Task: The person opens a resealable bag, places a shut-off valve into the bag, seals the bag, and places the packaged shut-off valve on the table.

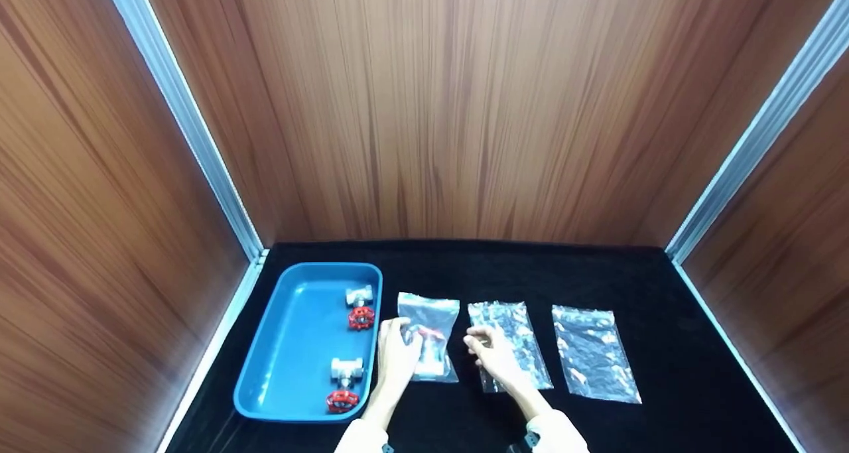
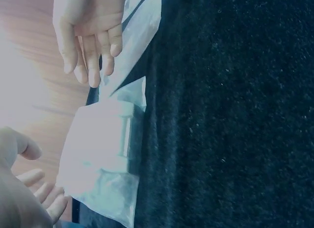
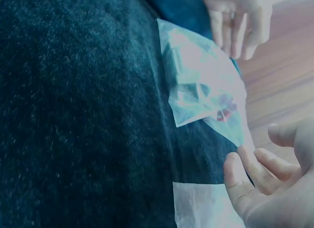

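Observation:
A clear zip bag [image 1: 434, 310] lies on the black cloth with a red-handled valve [image 1: 431, 357] inside it. At the bag's left side is my left hand [image 1: 399, 355], fingers loosely bent and holding nothing; in the left wrist view, its fingertips [image 2: 58, 208] are close to the bag, and touching cannot be made out. My right hand [image 1: 497, 360] hovers over a second clear bag [image 1: 521, 333], which looks flat. Its fingers are relaxed with nothing between them. The right wrist view shows the filled bag [image 3: 201, 75] between both hands, with a bit of red showing through the plastic.
To the left stands a blue tray [image 1: 285, 347] holding two metal valves with red handwheels, one valve [image 1: 359, 300] near the back and another valve [image 1: 346, 373] near the front. A third clear bag [image 1: 593, 353] lies flat at the right. Wood-grain panels [image 1: 451, 108] enclose the black surface.

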The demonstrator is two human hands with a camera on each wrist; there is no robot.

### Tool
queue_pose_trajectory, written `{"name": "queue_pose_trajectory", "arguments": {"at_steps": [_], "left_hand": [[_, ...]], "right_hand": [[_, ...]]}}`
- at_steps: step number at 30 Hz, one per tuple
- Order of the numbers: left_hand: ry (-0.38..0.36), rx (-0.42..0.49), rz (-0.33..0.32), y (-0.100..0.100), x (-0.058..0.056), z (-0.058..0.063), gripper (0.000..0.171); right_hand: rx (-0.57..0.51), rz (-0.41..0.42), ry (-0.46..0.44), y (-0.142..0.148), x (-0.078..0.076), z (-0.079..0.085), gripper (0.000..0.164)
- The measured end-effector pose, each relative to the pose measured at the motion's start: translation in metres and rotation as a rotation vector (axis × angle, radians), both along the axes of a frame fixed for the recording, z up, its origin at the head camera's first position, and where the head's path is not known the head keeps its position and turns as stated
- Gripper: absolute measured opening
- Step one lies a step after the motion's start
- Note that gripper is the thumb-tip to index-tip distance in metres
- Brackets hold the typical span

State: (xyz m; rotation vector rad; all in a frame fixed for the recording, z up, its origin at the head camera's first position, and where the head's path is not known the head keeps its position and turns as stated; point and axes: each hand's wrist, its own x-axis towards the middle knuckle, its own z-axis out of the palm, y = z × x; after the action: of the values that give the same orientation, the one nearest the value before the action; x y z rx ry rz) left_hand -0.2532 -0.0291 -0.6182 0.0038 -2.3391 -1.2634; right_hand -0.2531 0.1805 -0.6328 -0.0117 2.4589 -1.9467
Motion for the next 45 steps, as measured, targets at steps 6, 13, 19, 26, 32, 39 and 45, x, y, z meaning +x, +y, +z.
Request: {"name": "queue_pose_trajectory", "arguments": {"at_steps": [6,13,19,26,32,39,45], "left_hand": [[-0.024,0.125,-0.087,0.009,0.004,0.007,0.019],[-0.070,0.145,-0.177,0.024,0.007,0.012,0.016],[-0.081,0.125,-0.240,0.040,0.013,0.009,0.013],[-0.094,0.136,-0.304,0.049,0.016,0.004,0.014],[-0.105,0.128,-0.311,0.054,0.014,0.001,0.014],[-0.143,0.192,-0.397,0.062,0.015,-0.001,0.012],[-0.162,0.130,-0.424,0.068,0.016,-0.007,0.017]], "right_hand": [[0.011,-0.011,0.020,0.013,0.005,0.000,0.026],[0.071,-0.020,0.061,0.034,0.010,0.008,0.022],[0.181,-0.089,0.133,0.055,0.013,0.010,0.020],[0.321,-0.178,0.169,0.071,0.016,0.009,0.018],[0.409,-0.226,0.184,0.080,0.017,0.011,0.020],[0.504,-0.266,0.217,0.089,0.017,0.005,0.026],[0.543,-0.301,0.172,0.094,0.016,-0.001,0.036]]}}
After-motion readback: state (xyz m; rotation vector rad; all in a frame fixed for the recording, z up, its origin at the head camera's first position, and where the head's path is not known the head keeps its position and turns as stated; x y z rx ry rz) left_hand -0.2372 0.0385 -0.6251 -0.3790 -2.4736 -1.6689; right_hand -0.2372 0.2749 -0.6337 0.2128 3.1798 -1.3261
